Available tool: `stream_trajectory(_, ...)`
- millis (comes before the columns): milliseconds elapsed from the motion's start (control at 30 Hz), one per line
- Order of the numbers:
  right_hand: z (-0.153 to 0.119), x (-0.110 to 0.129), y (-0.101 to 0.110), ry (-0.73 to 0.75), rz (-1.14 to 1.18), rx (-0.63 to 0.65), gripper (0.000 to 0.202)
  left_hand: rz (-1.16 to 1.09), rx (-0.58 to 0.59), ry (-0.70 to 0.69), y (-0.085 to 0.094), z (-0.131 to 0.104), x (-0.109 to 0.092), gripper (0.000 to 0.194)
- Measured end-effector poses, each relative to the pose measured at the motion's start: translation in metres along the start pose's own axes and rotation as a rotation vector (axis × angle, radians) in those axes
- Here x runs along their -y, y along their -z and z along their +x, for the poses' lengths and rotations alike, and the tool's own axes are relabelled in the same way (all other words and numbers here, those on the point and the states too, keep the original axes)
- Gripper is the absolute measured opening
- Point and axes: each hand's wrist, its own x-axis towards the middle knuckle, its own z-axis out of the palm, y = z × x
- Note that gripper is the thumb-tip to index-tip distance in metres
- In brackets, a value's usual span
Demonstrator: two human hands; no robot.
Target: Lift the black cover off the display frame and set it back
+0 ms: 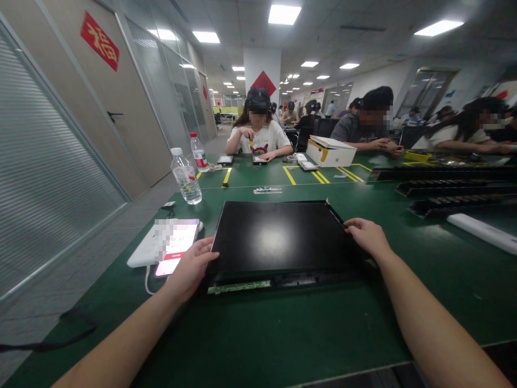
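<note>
A black display panel [266, 240] with a glossy reflection lies over a black frame [311, 278] in front of me. Its near side sits above a green circuit strip [238, 287] that shows along the frame's near edge. My left hand [197, 261] grips the panel's left edge, thumb on top and fingers at the side. At the right edge, my right hand [365, 234] is closed with thumb and forefinger pinching the side near the far corner. Whether those fingers also hold the frame, I cannot tell.
Left stand a phone [177, 248] on a white device [141, 250] and two water bottles [186, 178]. Black long bars [456, 187] and a white bar [480, 230] lie right. A white box [329, 151] stands farther back. A person [260, 126] works opposite; others sit right.
</note>
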Motion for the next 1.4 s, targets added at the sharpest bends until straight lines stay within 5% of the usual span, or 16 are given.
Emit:
stream_trajectory(233,0.003,-0.004,-0.002,-0.025,0.077,0.021,0.029,0.015,-0.038,0.028,-0.001,0.000,-0.001,0.037)
stream_trajectory(633,0.003,-0.004,-0.003,-0.040,0.118,0.023,0.031,-0.027,0.049,0.011,0.003,0.004,0.002,0.059)
stream_trajectory(933,0.005,-0.006,-0.004,-0.032,0.130,0.006,0.030,0.047,0.090,-0.111,0.009,0.006,0.002,0.056)
stream_trajectory(1400,0.005,-0.007,-0.004,-0.044,0.140,0.026,0.031,0.282,-0.019,-0.214,0.014,0.009,0.006,0.046)
